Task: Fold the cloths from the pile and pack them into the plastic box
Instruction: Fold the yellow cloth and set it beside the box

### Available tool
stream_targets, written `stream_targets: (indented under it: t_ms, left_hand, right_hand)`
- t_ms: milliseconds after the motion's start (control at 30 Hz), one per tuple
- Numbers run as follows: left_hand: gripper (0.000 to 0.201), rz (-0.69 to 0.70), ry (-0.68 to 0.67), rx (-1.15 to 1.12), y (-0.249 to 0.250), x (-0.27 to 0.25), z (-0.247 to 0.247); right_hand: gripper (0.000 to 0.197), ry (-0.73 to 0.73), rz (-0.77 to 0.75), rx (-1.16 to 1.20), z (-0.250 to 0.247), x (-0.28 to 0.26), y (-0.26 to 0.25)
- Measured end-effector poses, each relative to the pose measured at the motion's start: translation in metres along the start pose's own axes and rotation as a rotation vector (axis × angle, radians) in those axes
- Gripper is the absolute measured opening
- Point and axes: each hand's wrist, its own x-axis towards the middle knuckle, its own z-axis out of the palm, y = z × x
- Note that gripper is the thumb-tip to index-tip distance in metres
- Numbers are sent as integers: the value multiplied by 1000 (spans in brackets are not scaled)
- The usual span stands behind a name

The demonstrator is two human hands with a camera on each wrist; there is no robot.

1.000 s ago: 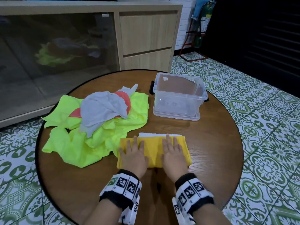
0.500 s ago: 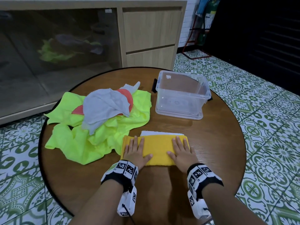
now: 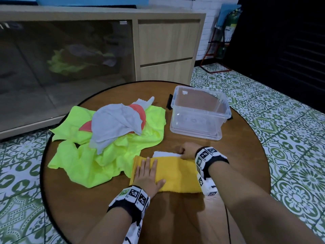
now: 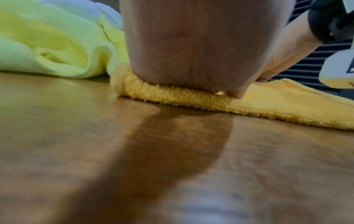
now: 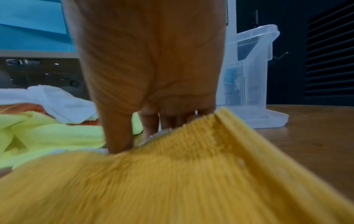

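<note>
Sitting empty, plastic box [image 3: 199,113]; left hand [image 3: 148,175] flat, right hand [image 3: 187,152] pinching yellow cloth [image 3: 177,173]

No text or label can be read anywhere.

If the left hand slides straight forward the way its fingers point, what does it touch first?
Probably the neon green cloth of the pile: the left hand lies flat on the yellow towel, fingers pointing there.

Desk: round desk [image 3: 246,173], wood-grained, dark-rimmed.
On it: cloth pile [image 3: 109,138] left; clear plastic box [image 3: 198,124] right; folded yellow cloth [image 3: 175,173] at the near edge.
</note>
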Motion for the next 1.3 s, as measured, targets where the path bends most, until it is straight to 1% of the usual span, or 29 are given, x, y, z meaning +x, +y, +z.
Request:
stream_targets:
  t_ms: [67, 133, 167, 233, 267, 300, 333, 400, 500, 633, 667, 733, 767, 800, 867, 933, 1067, 1200, 1300]
  left_hand:
    - [134, 2, 5, -9, 0, -1, 1]
    - [131, 9, 9, -27, -1, -2, 1]
    - [131, 11, 13, -28, -1, -2, 1]
    - [130, 25, 20, -20, -3, -1, 1]
    - [130, 37, 20, -16, -4, 0, 0]
    - [131, 51, 16, -12, -5, 1, -1]
    - [133, 65, 10, -6, -6, 2, -1]
    - [138, 85, 1, 4, -7, 2, -3]
    - [144, 87, 0, 16, -8, 2, -5]
    - [146, 86, -25, 39, -8, 2, -9]
    - [146, 85, -33, 40, -8, 2, -10]
    - [147, 82, -46, 42, -7, 2, -11]
    - [148, 81, -51, 42, -6, 2, -12]
    - [149, 79, -55, 41, -6, 2, -12]
    - [151, 79, -63, 38, -6, 2, -13]
    - [151, 86, -66, 37, -7, 2, -13]
    - [151, 81, -59, 41, -7, 3, -13]
    - [150, 69, -59, 47, -6, 2, -12]
    - [151, 60, -59, 50, -5, 2, -12]
  right_hand:
    - [18, -57, 20, -13, -1, 2, 0]
    - [39, -116, 12, -33, -2, 1, 1]
    - [42, -141, 11, -44, -3, 0, 1]
    - [29, -164, 17, -53, -4, -1, 3]
    - [31, -181, 20, -57, -6, -1, 4]
    - [41, -189, 34, -72, -7, -3, 5]
    - [45, -191, 32, -80, -9, -4, 7]
    - [45, -197, 19, -95, -12, -4, 12]
    - [46, -206, 38, -85, -17, -6, 18]
    - [61, -224, 89, 37, -18, -11, 31]
    - [66, -223, 92, 121, -16, -12, 34]
    - [86, -175, 85, 254, -8, -3, 40]
    - [90, -173, 77, 282, -3, 3, 44]
    - [82, -182, 69, 274, -2, 5, 44]
    - [57, -177, 62, 194, -4, 3, 41]
    - [47, -161, 51, 163, -7, 3, 40]
    - [43, -111, 95, 124, -9, 0, 54]
    - [37, 35, 225, 155, -8, -5, 86]
    - [37, 87, 316, 128, -11, -20, 106]
